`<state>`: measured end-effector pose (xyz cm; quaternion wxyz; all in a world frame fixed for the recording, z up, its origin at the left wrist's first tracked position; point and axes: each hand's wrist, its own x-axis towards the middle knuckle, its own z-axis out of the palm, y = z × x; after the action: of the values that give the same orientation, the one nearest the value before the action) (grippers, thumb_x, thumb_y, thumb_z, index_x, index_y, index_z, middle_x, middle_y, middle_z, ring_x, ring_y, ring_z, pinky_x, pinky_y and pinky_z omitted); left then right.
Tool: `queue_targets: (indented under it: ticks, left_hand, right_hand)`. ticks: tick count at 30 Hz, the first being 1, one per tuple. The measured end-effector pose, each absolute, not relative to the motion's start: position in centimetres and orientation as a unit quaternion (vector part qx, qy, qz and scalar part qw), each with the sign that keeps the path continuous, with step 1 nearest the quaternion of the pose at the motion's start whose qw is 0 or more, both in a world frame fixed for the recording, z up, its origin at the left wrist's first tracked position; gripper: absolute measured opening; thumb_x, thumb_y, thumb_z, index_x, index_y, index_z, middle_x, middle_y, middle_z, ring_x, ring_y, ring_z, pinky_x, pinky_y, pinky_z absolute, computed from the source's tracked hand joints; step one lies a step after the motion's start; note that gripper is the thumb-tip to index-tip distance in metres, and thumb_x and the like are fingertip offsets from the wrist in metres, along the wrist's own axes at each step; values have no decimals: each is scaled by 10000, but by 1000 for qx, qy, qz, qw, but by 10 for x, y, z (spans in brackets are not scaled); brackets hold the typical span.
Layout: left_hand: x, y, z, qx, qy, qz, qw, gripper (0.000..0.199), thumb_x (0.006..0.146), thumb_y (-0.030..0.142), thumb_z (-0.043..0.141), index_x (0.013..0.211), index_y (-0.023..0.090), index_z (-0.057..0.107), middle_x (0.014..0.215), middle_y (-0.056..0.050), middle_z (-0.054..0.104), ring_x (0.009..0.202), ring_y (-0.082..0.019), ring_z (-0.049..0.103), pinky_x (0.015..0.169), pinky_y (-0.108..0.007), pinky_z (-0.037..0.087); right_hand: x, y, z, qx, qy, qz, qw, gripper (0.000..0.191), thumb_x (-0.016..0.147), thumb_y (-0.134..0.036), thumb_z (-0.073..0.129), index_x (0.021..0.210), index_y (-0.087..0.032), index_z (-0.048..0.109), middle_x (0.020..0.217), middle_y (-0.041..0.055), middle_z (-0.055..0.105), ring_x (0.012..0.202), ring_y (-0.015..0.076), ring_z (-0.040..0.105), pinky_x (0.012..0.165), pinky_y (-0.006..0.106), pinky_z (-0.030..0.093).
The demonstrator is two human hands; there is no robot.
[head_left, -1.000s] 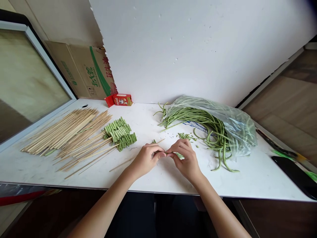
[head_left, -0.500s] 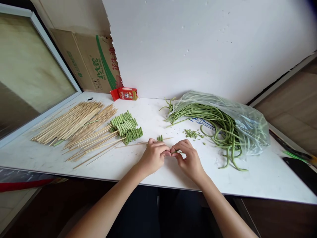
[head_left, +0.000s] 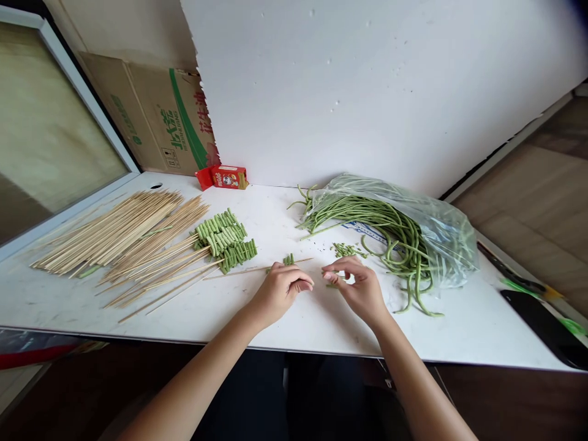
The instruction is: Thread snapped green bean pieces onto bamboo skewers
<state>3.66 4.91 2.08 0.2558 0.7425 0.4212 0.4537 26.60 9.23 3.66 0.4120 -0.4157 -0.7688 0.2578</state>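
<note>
Skewer (head_left: 248,271) on desk (head_left: 316,334), beyond left hand (head_left: 279,291) — right hand (head_left: 362,293) apart, fingers curled; cannot tell whether either grip holds anything.

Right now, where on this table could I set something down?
Bare patches: between the red box and the bagged beans; and at the front, between the right forearm and the black object. The left is crowded with skewers.

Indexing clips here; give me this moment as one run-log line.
left hand: by thin pale wooden skewer; right hand: by small green bean bits, grip contents unclear; hands: apart; long green beans: partly in clear plastic bag
</note>
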Motion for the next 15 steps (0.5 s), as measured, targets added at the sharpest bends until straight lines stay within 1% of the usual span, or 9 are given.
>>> queue_targets:
  ticks: [3, 6, 8, 10, 12, 14, 15]
  left_hand:
    - [37, 50, 17, 731, 425, 468, 257, 157, 1055, 202, 603, 1053, 203, 760, 960, -49, 790, 865, -185, 727, 884, -348, 488]
    - [38, 49, 10, 724, 416, 469, 288, 263, 1072, 153, 504, 1159, 203, 747, 1063, -77, 774, 932, -189, 751, 864, -329, 555]
    - [39, 48, 6, 719, 409, 470, 309, 297, 1070, 139, 478, 1207, 207, 732, 1147, -92, 764, 970, -190, 768, 848, -314, 592]
    - [40, 48, 4, 709, 416, 475, 315, 306, 1057, 125, 494, 1254, 215, 709, 1178, -94, 763, 977, -190, 780, 834, -303, 614]
    - [41, 48, 4, 702, 427, 477, 310, 339, 1034, 107, 539, 1318, 229, 678, 1126, -78, 778, 952, -187, 785, 827, -298, 626]
    - [41, 48, 4, 703, 428, 482, 300, 390, 1004, 93, 599, 1362, 239, 655, 1061, -59, 787, 931, -185, 781, 849, -303, 632]
    - [42, 47, 5, 705, 423, 487, 296, 410, 991, 86, 619, 1370, 239, 650, 1059, -57, 788, 929, -183, 779, 867, -307, 635]
  right_hand:
    - [284, 107, 29, -491, -770, 157, 375, 260, 951, -496, 743, 953, -268, 867, 910, 100, 766, 978, 322, 608, 871, 473, 495]
    - [295, 116, 20, -511, -784, 130, 328, 304, 958, -513, 718, 950, -250, 871, 920, 118, 766, 986, 346, 588, 928, 523, 484]
    - [297, 116, 19, -511, -791, 135, 308, 315, 955, -520, 720, 963, -242, 867, 939, 124, 772, 998, 358, 586, 940, 543, 481]
    - [295, 112, 24, -503, -792, 145, 314, 323, 964, -528, 710, 1001, -242, 856, 977, 126, 774, 1023, 363, 594, 955, 555, 478]
    - [288, 101, 36, -470, -802, 182, 321, 322, 975, -532, 705, 1084, -258, 835, 1054, 120, 774, 1060, 354, 611, 952, 536, 489]
    - [279, 88, 49, -404, -826, 269, 287, 349, 954, -523, 752, 1221, -300, 789, 1170, 100, 769, 1122, 334, 623, 896, 468, 522]
    - [273, 82, 55, -381, -833, 290, 277, 388, 938, -513, 780, 1273, -317, 764, 1204, 91, 765, 1139, 323, 622, 900, 454, 526]
